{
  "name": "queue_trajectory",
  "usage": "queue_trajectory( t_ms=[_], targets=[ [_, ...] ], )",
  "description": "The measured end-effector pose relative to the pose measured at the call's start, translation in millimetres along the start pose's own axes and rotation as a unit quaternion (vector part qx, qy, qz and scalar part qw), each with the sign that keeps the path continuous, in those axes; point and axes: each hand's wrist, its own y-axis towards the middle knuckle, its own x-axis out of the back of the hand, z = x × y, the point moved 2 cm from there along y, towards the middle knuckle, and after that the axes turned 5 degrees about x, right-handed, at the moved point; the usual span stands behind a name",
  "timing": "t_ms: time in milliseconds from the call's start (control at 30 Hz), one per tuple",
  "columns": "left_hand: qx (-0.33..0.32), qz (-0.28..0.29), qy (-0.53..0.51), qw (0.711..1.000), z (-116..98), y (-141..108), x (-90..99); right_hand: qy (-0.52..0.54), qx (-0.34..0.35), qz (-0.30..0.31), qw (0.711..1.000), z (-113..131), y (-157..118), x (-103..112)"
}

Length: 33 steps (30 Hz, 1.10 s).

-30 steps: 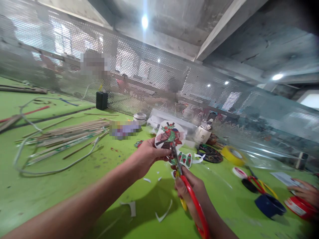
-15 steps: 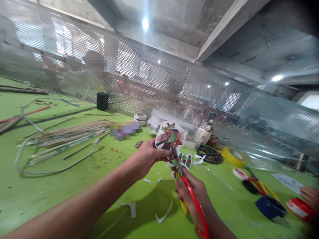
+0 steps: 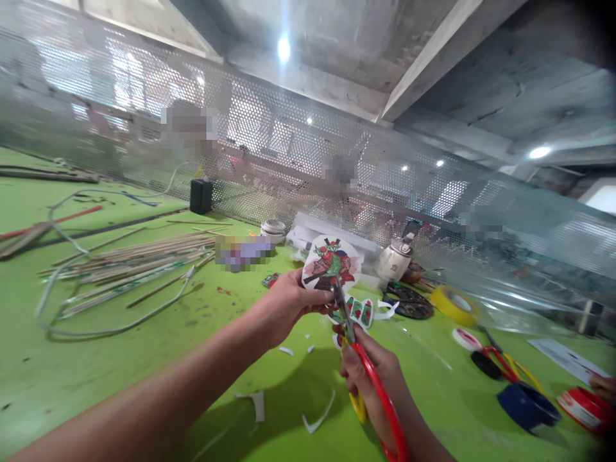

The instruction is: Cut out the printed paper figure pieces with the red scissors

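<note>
My left hand pinches the lower edge of a white paper cutout printed with a red, green and black figure. In my right hand is a pair of scissors with one red and one yellow handle. The blades point up and overlap the lower part of the paper. Behind the scissors, several small printed cutouts lie on the green table. White paper scraps are scattered below my left wrist.
Thin wooden sticks and a pale cable lie at left. A white jug, yellow tape, another pair of scissors, a blue tape roll and a red roll stand at right. Another person's hand shows at the right edge.
The view has shifted slightly, so everything sits a little farther right. Both hands keep their grip on paper and scissors. The other person's hand has moved toward the right edge.
</note>
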Motion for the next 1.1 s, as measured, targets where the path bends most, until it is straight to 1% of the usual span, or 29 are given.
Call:
queue_trajectory(
  t_ms=[133,333,500,733,933,1100],
  targets=[
    [0.006,-0.001,-0.003,1.0,-0.4,0.3,-0.2,-0.013,-0.005,0.001,1.0,0.0,-1.0,0.1],
    [0.002,0.001,-0.007,1.0,-1.3,0.1,-1.2,0.016,-0.006,0.016,1.0,-0.8,0.0,2.4],
    [-0.004,0.006,-0.007,1.0,-0.6,-0.8,-1.1,0.027,0.019,0.027,0.999,-3.6,4.0,1.7],
    [0.002,0.005,-0.004,1.0,0.3,-1.1,-1.1,0.05,-0.002,0.048,0.998,-4.5,3.7,0.6],
    [0.007,0.008,-0.009,1.0,0.2,-1.9,-2.3,0.035,-0.009,0.037,0.999,-6.3,3.0,1.0],
    [0.004,0.013,-0.012,1.0,0.5,-1.4,-2.6,0.066,-0.007,0.0,0.998,-10.5,0.8,-2.8]
  ],
)
